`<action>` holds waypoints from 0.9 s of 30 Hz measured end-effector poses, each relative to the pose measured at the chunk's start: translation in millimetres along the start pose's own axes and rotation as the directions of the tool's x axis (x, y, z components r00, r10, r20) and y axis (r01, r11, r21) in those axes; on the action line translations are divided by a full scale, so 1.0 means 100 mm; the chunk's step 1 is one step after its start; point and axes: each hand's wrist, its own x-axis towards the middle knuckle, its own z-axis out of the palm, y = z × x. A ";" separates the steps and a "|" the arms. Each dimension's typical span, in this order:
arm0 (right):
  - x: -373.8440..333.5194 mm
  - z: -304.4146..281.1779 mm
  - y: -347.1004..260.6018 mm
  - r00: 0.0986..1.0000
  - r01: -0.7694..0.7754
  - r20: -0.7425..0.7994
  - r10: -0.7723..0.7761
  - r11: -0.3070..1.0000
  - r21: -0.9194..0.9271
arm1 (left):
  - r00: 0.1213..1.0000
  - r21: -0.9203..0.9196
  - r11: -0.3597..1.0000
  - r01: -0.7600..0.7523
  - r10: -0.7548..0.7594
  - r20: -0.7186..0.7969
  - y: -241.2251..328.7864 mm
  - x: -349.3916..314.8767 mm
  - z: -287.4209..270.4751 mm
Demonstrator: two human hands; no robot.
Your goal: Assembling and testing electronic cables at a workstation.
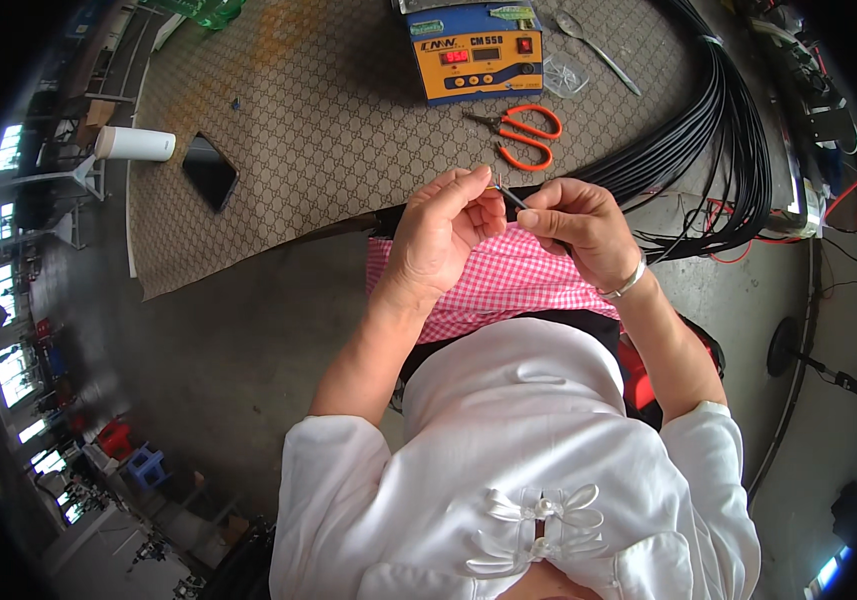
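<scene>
Between my hands, just over the table's near edge, is the end of a black cable [514, 199] with thin coloured wires [494, 186] fanning out of its tip. My right hand [588, 222] pinches the black jacket between thumb and forefinger. My left hand [453, 218] is closed at the wires, its thumb and forefinger on the thin strands; the other fingers curl below. Just beyond the hands lie small scissors with orange handles [526, 136]. A large bundle of black cables [708, 130] sweeps over the table's right side and down to its near edge.
A blue and orange control box [478, 60] with a red display stands at the back. Right of it are a clear plastic bag [565, 76] and a metal spoon [598, 52]. A dark phone [210, 172] and a white tumbler [136, 144] lie at the table's left.
</scene>
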 end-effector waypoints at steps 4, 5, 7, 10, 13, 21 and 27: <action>0.01 0.00 0.01 1.000 -0.003 0.017 0.003 1.000 0.005 | 0.993 -0.184 0.977 0.109 -0.098 0.067 -0.03 0.02 -0.03; 0.02 0.00 0.01 1.000 -0.006 0.020 0.005 1.000 0.010 | 0.989 -0.225 0.965 0.132 -0.115 0.091 -0.04 0.03 -0.04; 0.02 -0.02 0.03 0.999 -0.007 0.041 0.006 0.999 0.044 | 0.987 -0.226 0.964 0.141 -0.120 0.105 -0.04 0.02 -0.05; 0.03 -0.02 0.04 0.999 -0.012 0.051 0.008 0.997 0.078 | 0.986 -0.196 0.972 0.130 -0.106 0.125 -0.04 0.01 -0.05; 0.02 -0.02 0.03 0.998 -0.025 0.054 0.020 0.996 0.089 | 0.985 -0.188 0.974 0.125 -0.100 0.138 -0.04 0.01 -0.07; 0.02 -0.02 0.01 0.998 -0.033 0.063 0.028 0.996 0.081 | 0.987 -0.167 0.981 0.096 -0.073 0.140 -0.03 0.00 -0.07; 0.03 -0.03 0.02 0.996 -0.053 0.075 0.046 0.995 0.089 | 0.986 -0.176 0.973 0.151 -0.135 0.101 0.00 0.02 -0.09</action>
